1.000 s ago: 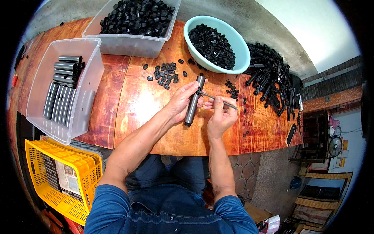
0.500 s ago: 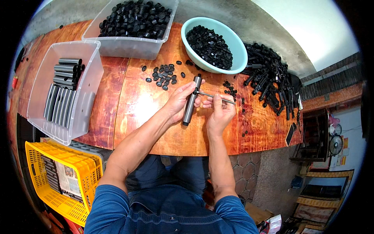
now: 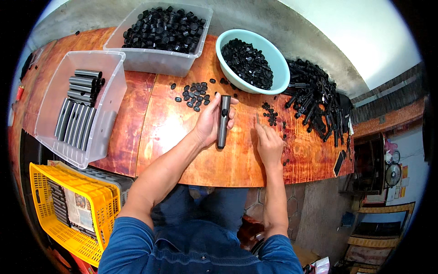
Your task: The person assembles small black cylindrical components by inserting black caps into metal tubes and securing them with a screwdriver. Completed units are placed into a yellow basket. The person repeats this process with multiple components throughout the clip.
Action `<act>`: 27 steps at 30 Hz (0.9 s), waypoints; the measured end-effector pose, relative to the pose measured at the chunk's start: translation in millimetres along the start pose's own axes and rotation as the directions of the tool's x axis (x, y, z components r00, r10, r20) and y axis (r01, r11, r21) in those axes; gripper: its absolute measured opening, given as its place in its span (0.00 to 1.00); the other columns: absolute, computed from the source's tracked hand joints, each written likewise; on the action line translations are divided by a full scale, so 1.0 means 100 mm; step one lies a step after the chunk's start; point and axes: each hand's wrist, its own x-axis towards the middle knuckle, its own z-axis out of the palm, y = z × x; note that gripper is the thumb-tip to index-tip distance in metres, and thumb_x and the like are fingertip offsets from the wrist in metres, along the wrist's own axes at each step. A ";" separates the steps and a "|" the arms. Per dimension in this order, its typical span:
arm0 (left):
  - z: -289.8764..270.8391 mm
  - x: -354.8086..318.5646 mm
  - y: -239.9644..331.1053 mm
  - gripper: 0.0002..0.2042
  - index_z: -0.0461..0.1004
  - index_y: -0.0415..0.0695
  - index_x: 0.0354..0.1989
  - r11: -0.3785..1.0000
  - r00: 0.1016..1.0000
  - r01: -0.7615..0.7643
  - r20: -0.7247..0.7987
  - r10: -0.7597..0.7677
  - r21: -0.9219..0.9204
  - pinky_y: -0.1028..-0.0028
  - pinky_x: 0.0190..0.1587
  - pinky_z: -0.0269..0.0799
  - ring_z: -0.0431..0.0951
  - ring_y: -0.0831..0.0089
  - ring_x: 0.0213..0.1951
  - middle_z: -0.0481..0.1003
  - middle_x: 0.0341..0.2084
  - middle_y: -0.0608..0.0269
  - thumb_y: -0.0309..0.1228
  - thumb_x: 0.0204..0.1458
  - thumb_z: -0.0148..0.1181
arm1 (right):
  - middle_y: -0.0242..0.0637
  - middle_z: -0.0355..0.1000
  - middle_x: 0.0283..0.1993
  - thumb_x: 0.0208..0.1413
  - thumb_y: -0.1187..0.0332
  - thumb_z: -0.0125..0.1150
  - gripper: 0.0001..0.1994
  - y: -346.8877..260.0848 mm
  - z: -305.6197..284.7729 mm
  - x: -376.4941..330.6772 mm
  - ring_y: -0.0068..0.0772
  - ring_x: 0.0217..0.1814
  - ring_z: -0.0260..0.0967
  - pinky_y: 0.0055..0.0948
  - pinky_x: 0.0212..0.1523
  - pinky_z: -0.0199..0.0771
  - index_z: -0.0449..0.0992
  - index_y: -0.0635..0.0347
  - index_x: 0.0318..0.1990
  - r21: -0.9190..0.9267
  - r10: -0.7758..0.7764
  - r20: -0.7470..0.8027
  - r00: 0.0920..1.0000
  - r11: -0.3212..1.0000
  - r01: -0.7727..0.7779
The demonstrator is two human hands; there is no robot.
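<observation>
Left hand (image 3: 208, 124) clamped round 1 dark tube (image 3: 222, 131); right hand (image 3: 270, 145) pinching thin rod (image 3: 257, 118).

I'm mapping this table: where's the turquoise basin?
Right of upper centre in the head view, the turquoise basin sits between the clear bin of black caps and the heap of black parts.

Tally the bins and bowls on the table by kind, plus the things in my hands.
Clear plastic bins: 2
Light blue bowl: 1
Dark tube, left hand: 1
Thin rod, mostly hidden, right hand: 1
Total: 5
</observation>
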 end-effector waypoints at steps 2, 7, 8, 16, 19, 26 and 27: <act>-0.01 -0.01 0.00 0.29 0.72 0.42 0.48 0.999 0.999 -0.037 0.027 0.036 0.038 0.75 0.29 0.66 0.71 0.71 0.26 0.69 0.23 0.65 0.57 0.68 0.35 | 0.40 0.78 0.43 0.53 0.77 0.62 0.14 0.08 0.03 -0.10 0.39 0.45 0.77 0.34 0.44 0.77 0.77 0.62 0.48 -0.023 -0.048 0.092 0.995 0.998 0.050; 0.04 -0.02 0.05 0.34 0.67 0.42 0.28 0.960 0.976 -0.212 0.097 0.197 0.183 0.75 0.28 0.63 0.64 0.73 0.22 0.64 0.18 0.63 0.63 0.66 0.35 | 0.44 0.77 0.50 0.52 0.81 0.61 0.18 0.07 -0.04 -0.14 0.45 0.51 0.76 0.40 0.49 0.77 0.78 0.61 0.52 -0.022 0.011 0.100 0.995 1.000 -0.009; 0.04 -0.02 0.06 0.34 0.67 0.42 0.27 0.960 0.975 -0.212 0.109 0.195 0.185 0.75 0.28 0.63 0.64 0.73 0.22 0.63 0.17 0.63 0.64 0.66 0.35 | 0.44 0.77 0.50 0.52 0.81 0.61 0.18 0.06 -0.03 -0.16 0.45 0.51 0.76 0.40 0.48 0.77 0.78 0.61 0.52 -0.031 0.024 0.077 0.997 0.999 -0.021; 0.10 -0.09 0.14 0.23 0.64 0.44 0.24 0.982 0.994 -0.090 0.082 0.078 0.165 0.73 0.24 0.64 0.63 0.71 0.18 0.63 0.16 0.61 0.51 0.62 0.44 | 0.44 0.76 0.41 0.53 0.78 0.61 0.12 -0.19 0.05 -0.07 0.43 0.40 0.76 0.37 0.42 0.74 0.77 0.65 0.46 0.070 -0.024 -0.086 0.996 0.997 0.030; 0.12 -0.10 0.17 0.15 0.63 0.46 0.31 0.999 0.998 0.028 0.052 -0.030 0.034 0.72 0.22 0.60 0.61 0.72 0.14 0.63 0.15 0.65 0.45 0.60 0.42 | 0.43 0.77 0.40 0.53 0.78 0.63 0.11 -0.25 0.12 -0.12 0.43 0.39 0.75 0.37 0.41 0.74 0.78 0.65 0.44 0.091 -0.050 -0.071 0.996 0.994 0.056; -0.10 -0.03 0.49 0.17 0.66 0.48 0.34 0.974 0.965 -0.200 -0.193 0.177 -0.106 0.72 0.26 0.61 0.61 0.76 0.17 0.62 0.18 0.69 0.50 0.63 0.47 | 0.41 0.76 0.39 0.53 0.77 0.66 0.09 -0.27 0.13 -0.08 0.45 0.40 0.75 0.38 0.42 0.73 0.78 0.63 0.42 0.115 -0.018 -0.044 0.999 0.993 0.023; -0.10 -0.05 0.58 0.18 0.67 0.48 0.35 0.960 0.959 -0.236 -0.194 0.205 -0.152 0.72 0.27 0.62 0.62 0.76 0.19 0.63 0.21 0.68 0.52 0.62 0.49 | 0.41 0.76 0.39 0.53 0.76 0.66 0.09 -0.28 0.13 -0.07 0.45 0.40 0.75 0.38 0.42 0.73 0.78 0.63 0.42 0.134 -0.007 -0.042 0.999 0.991 0.012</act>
